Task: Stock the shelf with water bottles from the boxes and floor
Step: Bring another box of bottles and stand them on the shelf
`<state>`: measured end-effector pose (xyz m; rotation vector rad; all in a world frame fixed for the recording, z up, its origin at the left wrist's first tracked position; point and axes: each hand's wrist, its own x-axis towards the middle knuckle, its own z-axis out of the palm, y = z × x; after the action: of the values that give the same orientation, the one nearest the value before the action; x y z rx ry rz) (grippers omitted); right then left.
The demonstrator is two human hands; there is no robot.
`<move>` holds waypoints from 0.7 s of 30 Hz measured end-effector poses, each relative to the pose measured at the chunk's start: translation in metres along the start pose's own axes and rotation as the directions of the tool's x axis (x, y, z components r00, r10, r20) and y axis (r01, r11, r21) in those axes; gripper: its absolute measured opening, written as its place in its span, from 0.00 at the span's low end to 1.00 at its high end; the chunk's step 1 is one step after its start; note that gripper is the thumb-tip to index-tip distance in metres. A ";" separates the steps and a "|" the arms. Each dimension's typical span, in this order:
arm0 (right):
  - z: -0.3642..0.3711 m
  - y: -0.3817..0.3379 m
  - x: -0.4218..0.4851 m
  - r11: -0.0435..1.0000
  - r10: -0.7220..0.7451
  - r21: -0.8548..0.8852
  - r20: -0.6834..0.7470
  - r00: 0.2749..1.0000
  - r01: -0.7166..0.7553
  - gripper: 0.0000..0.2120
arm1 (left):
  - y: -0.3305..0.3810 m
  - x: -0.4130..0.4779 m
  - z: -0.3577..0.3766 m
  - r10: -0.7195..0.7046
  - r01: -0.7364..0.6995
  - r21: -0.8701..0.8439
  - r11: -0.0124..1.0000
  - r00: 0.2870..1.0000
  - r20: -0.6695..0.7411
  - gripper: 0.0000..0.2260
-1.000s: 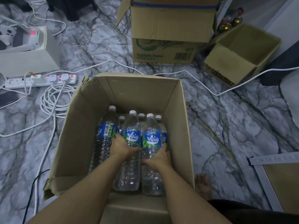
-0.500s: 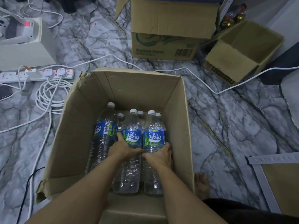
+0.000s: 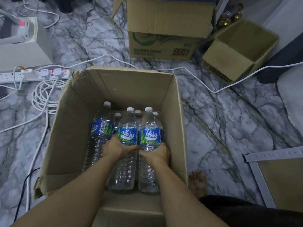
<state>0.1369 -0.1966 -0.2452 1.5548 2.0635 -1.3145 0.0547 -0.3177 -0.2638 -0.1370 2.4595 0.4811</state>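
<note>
The left hand (image 3: pixel 117 148) is curled round the front middle bottle (image 3: pixel 128 136), just beneath its blue label. The right hand (image 3: pixel 155 152) is curled likewise round the front right bottle (image 3: pixel 150 136). The two bottles are held side by side, touching.

Both are stood upright inside the open box (image 3: pixel 131 82), toward its near right side. Six water bottles are counted in that box by their white caps. Three are in a front row, with the third bottle (image 3: pixel 101 128) at the left, and three more are half hidden behind them.

A bare foot (image 3: pixel 197 182) is seen just beside the box's near right corner. To the left of the box a power strip (image 3: pixel 32 76) is laid, with three plugs seated in it and a coil of white cable (image 3: pixel 42 97) beside it. Beyond the box's far wall a printed carton (image 3: pixel 164 48) is set. To the far right of the box a smaller carton (image 3: pixel 237 51) is tipped with its mouth open.
</note>
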 end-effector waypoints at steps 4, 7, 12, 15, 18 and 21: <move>-0.010 -0.002 -0.012 0.998 -0.058 0.001 -0.017 0.998 0.058 0.43 | 0.007 -0.009 -0.009 0.054 -0.059 -0.120 0.991 0.998 -0.045 0.34; -0.021 -0.008 -0.024 0.990 -0.142 0.008 -0.056 0.988 0.143 0.42 | 0.015 -0.022 -0.025 0.078 -0.098 -0.182 0.978 0.990 -0.115 0.33; -0.040 -0.023 -0.046 0.956 -0.279 0.072 -0.091 0.956 0.286 0.44 | 0.023 -0.059 -0.073 0.162 -0.259 -0.270 0.927 0.929 -0.333 0.39; -0.054 -0.034 -0.065 0.919 -0.365 0.115 -0.117 0.924 0.377 0.44 | 0.022 -0.090 -0.088 0.224 -0.437 -0.340 0.833 0.828 -0.514 0.37; -0.076 -0.049 -0.087 0.857 -0.458 0.175 -0.171 0.872 0.484 0.37 | 0.028 -0.118 -0.092 0.225 -0.588 -0.470 0.658 0.749 -0.623 0.35; -0.107 -0.061 -0.110 0.787 -0.531 0.225 -0.230 0.816 0.575 0.35 | 0.044 -0.138 -0.103 0.219 -0.663 -0.502 0.555 0.699 -0.681 0.40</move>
<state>0.1620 -0.1866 -0.0823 1.2051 2.6675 -1.8087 0.0982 -0.3173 -0.0917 0.0983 2.6650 1.9246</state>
